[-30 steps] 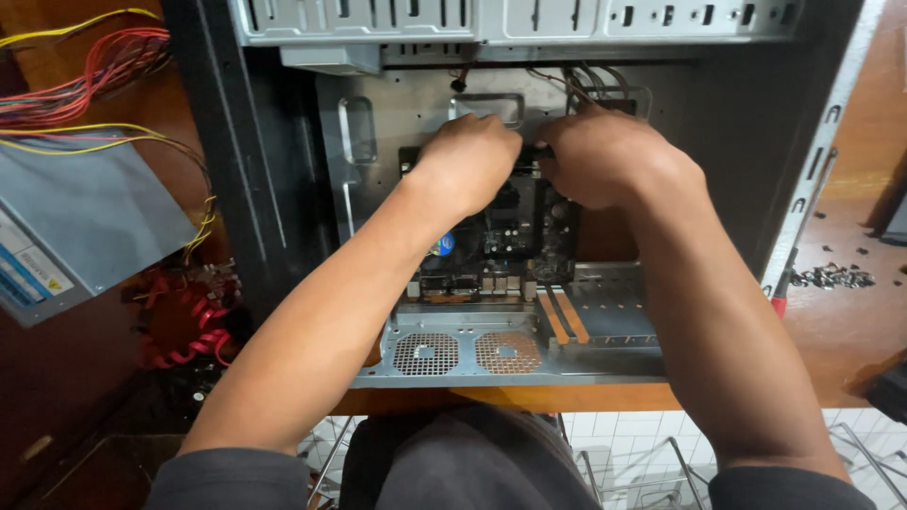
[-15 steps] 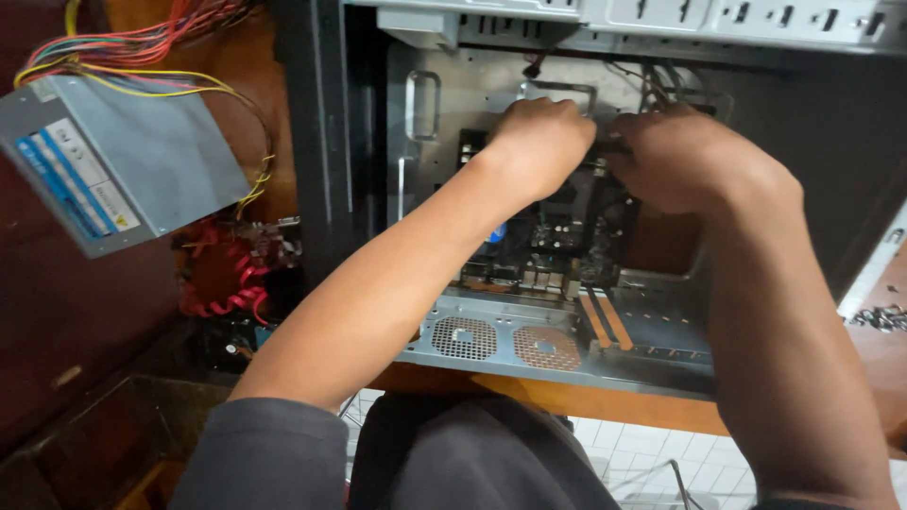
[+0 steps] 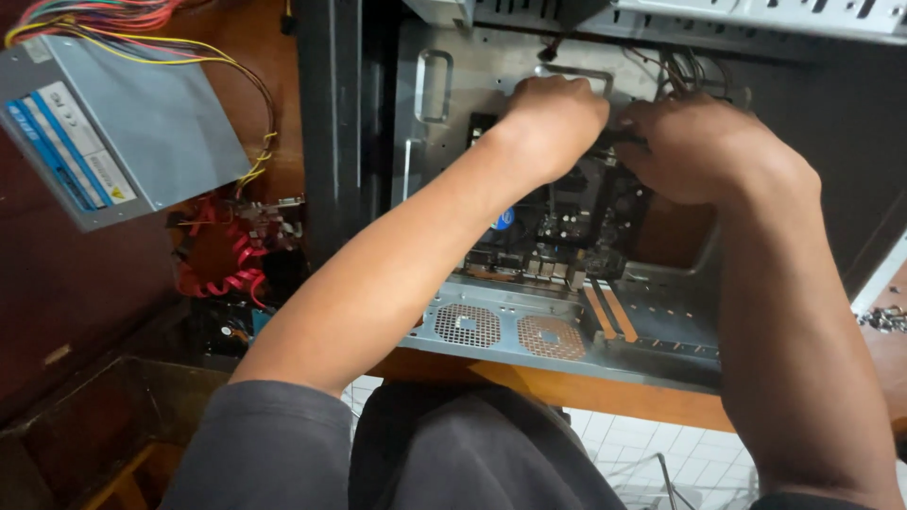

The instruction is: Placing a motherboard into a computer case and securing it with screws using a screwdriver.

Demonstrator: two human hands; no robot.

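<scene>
An open computer case (image 3: 359, 142) lies on its side on a wooden table, with a dark motherboard (image 3: 576, 231) inside it. My left hand (image 3: 553, 118) is curled at the far edge of the motherboard, fingers bent down onto it. Close beside it, my right hand (image 3: 704, 151) has its fingers closed around a small dark part or cable end at the board's top edge. What either hand pinches is hidden by the fingers. Thin wires (image 3: 675, 71) run from the case top toward my right hand.
A grey power supply (image 3: 113, 132) with coloured wire bundles sits at the left. Red flat cables (image 3: 222, 260) lie beside the case. Loose screws (image 3: 883, 319) lie on the table at the right. The case's perforated rear panel (image 3: 501, 329) faces me, above the table edge (image 3: 567, 382).
The view has shifted so the case sits further right and larger. Both hands stay together at the motherboard's far edge with little movement.
</scene>
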